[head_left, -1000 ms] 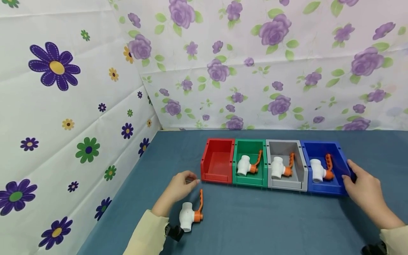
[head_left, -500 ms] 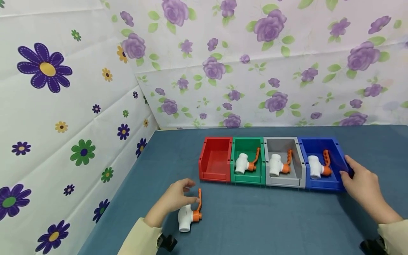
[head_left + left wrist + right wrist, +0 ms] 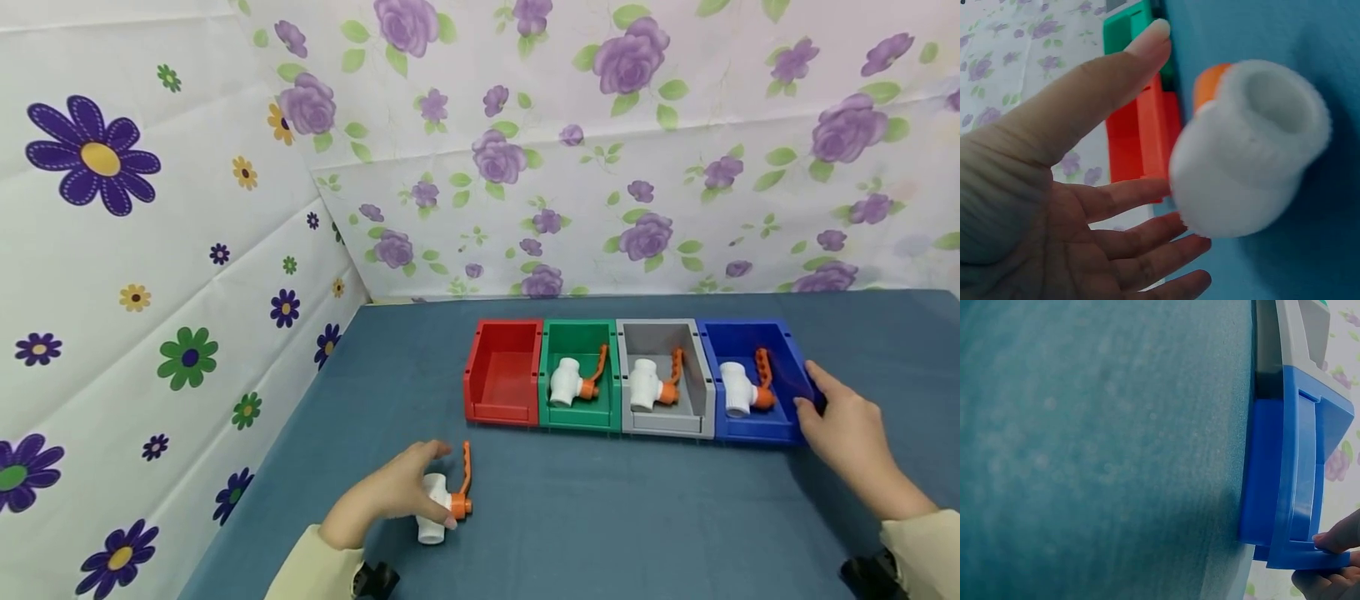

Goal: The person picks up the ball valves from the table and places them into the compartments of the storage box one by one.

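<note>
A white ball valve (image 3: 431,532) with an orange lever lies on the table, left of the bins. My left hand (image 3: 396,483) is over it, thumb on its near side and fingers beyond. In the left wrist view the left hand (image 3: 1085,206) has its fingers spread beside the white valve body (image 3: 1229,169); whether they touch it, I cannot tell. With thumb and fingers, my right hand (image 3: 847,429) grips the right side wall of the blue bin (image 3: 780,429). The right wrist view shows the thumb (image 3: 1341,534) inside that wall and fingers outside.
Left of the blue bin, a grey bin (image 3: 667,425), a green bin (image 3: 581,419) and a red bin (image 3: 502,408) stand joined in a row. The blue, grey and green bins each hold a similar valve; nothing lies in the red one. Flowered cloth (image 3: 450,200) hangs behind.
My left hand has come down and back from near the red bin to the loose valve. The right hand has stayed on the blue bin. The head view has shifted slightly.
</note>
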`<action>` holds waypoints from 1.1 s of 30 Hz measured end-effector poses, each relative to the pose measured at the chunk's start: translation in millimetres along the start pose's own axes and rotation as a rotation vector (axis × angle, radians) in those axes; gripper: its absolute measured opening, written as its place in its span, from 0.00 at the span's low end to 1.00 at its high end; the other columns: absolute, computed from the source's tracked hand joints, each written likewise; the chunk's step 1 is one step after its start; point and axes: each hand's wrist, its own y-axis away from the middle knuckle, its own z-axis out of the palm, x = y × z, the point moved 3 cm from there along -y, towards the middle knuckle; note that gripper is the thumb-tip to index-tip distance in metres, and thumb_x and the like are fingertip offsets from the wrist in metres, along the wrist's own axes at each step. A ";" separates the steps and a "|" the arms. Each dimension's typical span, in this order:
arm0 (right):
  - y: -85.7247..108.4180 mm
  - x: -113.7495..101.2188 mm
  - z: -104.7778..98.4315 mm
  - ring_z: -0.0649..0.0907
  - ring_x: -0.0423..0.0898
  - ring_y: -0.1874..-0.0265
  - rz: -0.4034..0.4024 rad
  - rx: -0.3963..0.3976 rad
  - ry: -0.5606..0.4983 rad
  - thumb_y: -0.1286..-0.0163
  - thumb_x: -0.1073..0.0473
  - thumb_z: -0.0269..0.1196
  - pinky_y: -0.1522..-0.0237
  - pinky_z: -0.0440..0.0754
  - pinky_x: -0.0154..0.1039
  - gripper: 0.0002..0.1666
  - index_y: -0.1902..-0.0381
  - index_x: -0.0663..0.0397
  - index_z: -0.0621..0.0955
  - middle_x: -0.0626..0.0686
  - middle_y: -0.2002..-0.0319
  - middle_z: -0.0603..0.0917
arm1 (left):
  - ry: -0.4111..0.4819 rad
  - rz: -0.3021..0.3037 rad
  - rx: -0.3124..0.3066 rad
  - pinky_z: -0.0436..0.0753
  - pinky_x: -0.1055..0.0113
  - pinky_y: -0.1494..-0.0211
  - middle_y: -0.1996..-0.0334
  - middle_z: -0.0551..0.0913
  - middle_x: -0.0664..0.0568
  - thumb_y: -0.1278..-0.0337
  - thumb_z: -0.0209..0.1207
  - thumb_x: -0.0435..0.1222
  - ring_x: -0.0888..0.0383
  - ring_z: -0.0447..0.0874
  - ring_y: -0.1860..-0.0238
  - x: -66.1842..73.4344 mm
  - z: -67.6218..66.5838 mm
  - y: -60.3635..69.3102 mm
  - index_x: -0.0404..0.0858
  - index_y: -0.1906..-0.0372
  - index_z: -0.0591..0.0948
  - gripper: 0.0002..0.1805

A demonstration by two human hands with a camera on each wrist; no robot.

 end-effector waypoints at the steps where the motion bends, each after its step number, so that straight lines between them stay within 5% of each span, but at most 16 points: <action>1: 0.1 0.6 0.2 0.75 0.60 0.80 0.005 -0.005 -0.001 0.36 0.69 0.56 0.82 0.69 0.48 0.34 0.34 0.76 0.61 0.85 0.52 0.69 | -0.012 -0.007 -0.007 0.70 0.43 0.38 0.41 0.72 0.42 0.70 0.78 0.41 0.46 0.70 0.42 -1.5 1.3 -0.5 0.34 0.38 0.70 0.47; 11: 1.7 4.9 1.0 0.73 0.76 0.56 0.042 -0.028 -0.017 0.34 0.68 0.55 0.64 0.72 0.68 0.34 0.32 0.74 0.58 0.83 0.46 0.66 | -0.067 -0.017 -0.022 0.74 0.44 0.44 0.49 0.75 0.46 0.72 0.79 0.39 0.51 0.71 0.52 -5.6 6.9 -1.5 0.35 0.43 0.72 0.43; 24: -0.6 2.0 0.6 0.72 0.78 0.52 0.060 -0.034 -0.017 0.33 0.67 0.55 0.61 0.71 0.70 0.34 0.32 0.73 0.58 0.83 0.45 0.66 | -0.099 0.002 -0.138 0.71 0.44 0.42 0.44 0.72 0.47 0.74 0.79 0.36 0.47 0.68 0.45 -9.7 6.4 4.8 0.38 0.40 0.70 0.46; 33: 0.4 2.6 -0.3 0.70 0.79 0.50 0.080 -0.057 -0.028 0.32 0.65 0.54 0.59 0.71 0.70 0.35 0.31 0.72 0.57 0.82 0.44 0.65 | -0.061 0.029 -0.128 0.73 0.49 0.47 0.48 0.73 0.47 0.71 0.78 0.33 0.51 0.70 0.52 -15.2 8.0 7.3 0.34 0.41 0.69 0.44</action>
